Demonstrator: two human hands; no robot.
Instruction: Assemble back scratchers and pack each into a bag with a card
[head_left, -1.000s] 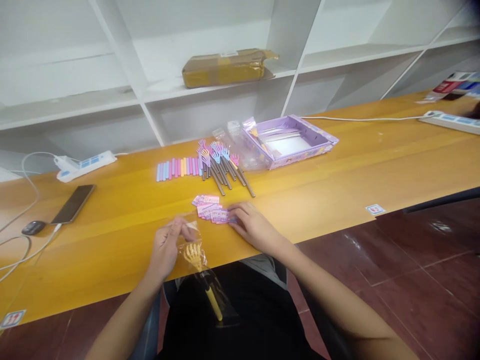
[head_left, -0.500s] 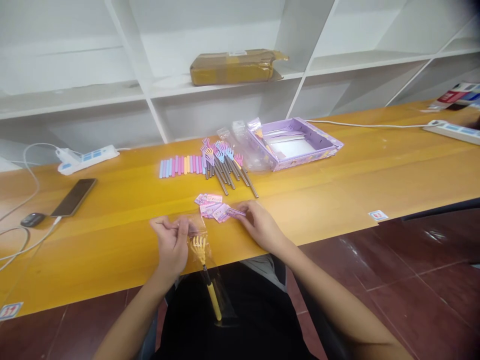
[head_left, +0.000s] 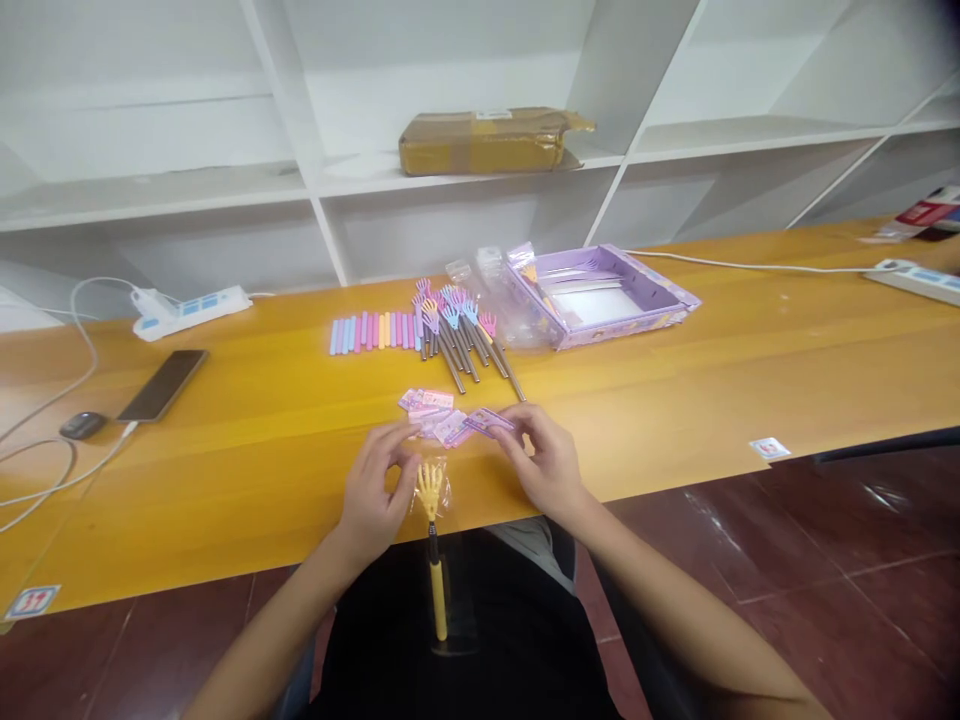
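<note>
- Both of my hands are over the near edge of the table (head_left: pixel 675 400), one on each side of a yellow scratcher (head_left: pixel 430 490).
- With my right hand (head_left: pixel 547 465) I pinch a small purple printed card (head_left: pixel 489 421) between thumb and fingers, tilted over the right end of a loose pile of cards (head_left: pixel 431 402).
- My left hand (head_left: pixel 377 492) is curved, with a gap between thumb and forefinger; the thumb tip is right beside the top of a clear bag (head_left: pixel 455 625), and I cannot tell whether I grip the plastic.
- That forefinger reaches to the left edge of the card pile.
- The yellow scratcher is inside the clear bag, its hand-shaped head up at the table edge and its handle pointing down over my black clothing.
- Beyond the cards I have a heap of scratcher heads on metal rods (head_left: pixel 459 340), in pink, blue, purple and yellow.
- Just left of the heap, coloured sleeves (head_left: pixel 373 331) lie side by side in a row.
- To the right of the heap are empty clear bags (head_left: pixel 495 290), next to a purple box (head_left: pixel 622 328); a bagged scratcher leans on the box's left wall.
- Off to my left lie a phone (head_left: pixel 163 386), plugged into a white cable, and a power strip (head_left: pixel 193 313).
</note>
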